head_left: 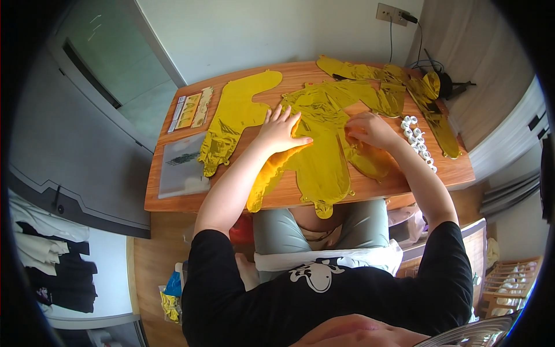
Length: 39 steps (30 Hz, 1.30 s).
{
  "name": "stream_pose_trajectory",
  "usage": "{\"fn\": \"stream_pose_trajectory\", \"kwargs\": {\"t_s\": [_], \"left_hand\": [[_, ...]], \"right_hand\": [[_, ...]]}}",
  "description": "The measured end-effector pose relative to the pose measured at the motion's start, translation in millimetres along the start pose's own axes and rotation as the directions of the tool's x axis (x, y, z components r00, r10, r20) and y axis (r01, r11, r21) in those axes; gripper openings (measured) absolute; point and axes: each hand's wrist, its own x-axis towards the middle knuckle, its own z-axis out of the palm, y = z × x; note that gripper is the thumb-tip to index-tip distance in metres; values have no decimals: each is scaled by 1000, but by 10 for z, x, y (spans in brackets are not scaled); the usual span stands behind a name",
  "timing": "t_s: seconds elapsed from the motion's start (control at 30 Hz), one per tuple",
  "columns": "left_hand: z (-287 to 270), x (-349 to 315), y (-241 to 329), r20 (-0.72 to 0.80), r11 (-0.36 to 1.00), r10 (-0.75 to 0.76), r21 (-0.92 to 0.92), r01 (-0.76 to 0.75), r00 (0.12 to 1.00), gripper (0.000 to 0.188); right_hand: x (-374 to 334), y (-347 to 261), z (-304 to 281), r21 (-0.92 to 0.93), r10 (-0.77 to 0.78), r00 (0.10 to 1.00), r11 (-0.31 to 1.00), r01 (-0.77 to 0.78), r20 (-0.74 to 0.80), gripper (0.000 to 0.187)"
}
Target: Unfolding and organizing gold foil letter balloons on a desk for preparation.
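A flat gold foil balloon lies in the middle of the wooden table, its rounded lower end with small tabs reaching the near edge. My left hand rests on its left side, fingers stretched and thumb spread out, palm down. At the opposite edge of the foil is my right hand, its fingers bent together on the balloon's edge; the fingertips are partly hidden. Left of these lies another flat gold balloon. More gold foil balloons spread along the far right, wrinkled and overlapping.
Several small white rolls stand in a cluster at the right. A clear plastic sleeve and a printed card lie on the left of the table. A black object with cables sits at the far right corner.
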Motion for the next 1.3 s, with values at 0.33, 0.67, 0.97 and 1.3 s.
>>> {"fn": "stream_pose_trajectory", "kwargs": {"t_s": [0.33, 0.67, 0.97, 1.3], "left_hand": [[58, 22, -45, 10, 1000, -31, -3, 31, 999, 108], [-54, -57, -121, 65, 996, -25, -86, 31, 998, 105], [-95, -87, -112, -4, 999, 21, -41, -21, 1000, 106], [-128, -93, -111, 37, 997, -67, -32, 69, 997, 105]], "right_hand": [[-68, 110, 126, 50, 6, 997, 999, -2, -77, 23], [-82, 154, 141, 100, 46, 997, 994, -40, -57, 25], [-68, 128, 123, 76, 54, 998, 996, -53, -10, 27], [-88, 115, 143, 36, 70, 997, 997, -69, -25, 26]]}}
